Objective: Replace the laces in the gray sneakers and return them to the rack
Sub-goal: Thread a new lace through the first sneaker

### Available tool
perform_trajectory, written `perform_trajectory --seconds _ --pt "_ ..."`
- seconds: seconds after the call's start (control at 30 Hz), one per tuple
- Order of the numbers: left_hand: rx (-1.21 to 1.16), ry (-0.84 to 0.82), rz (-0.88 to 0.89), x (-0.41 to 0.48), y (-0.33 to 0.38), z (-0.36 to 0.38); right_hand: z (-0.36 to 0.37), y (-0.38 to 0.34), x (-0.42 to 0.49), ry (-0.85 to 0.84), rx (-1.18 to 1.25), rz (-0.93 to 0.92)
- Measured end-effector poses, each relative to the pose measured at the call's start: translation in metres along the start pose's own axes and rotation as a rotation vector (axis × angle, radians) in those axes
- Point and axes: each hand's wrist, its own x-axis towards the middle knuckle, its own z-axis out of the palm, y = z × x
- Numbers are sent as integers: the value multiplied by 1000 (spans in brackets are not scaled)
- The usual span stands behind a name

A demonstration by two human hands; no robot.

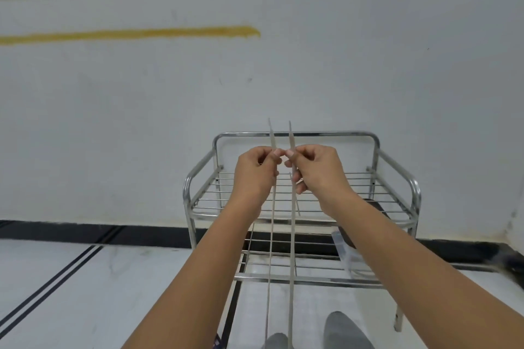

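Observation:
My left hand point(255, 171) and my right hand point(314, 168) are raised side by side in front of the metal shoe rack point(295, 134). Each pinches one strand of a pale gray lace point(270, 249) near its tip, and the two tips stick up above my fingers. Both strands hang straight down to the bottom edge of the view. Two gray sneakers lie on the floor there, one point(344, 330) to the right and one point(276, 341) where the strands end. How the lace joins the shoe is cut off by the frame.
The chrome rack stands against a white wall and has two wire shelves. A dark object point(368, 204) sits at the right of the upper shelf, a clear plastic piece point(344, 249) below it. The floor is white tile with black lines and a black skirting.

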Motion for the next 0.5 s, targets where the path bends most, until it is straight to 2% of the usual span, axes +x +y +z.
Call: perform_trajectory --seconds 0.5 --pt "-158 47 120 15 29 3 -5 -22 17 58 47 -172"
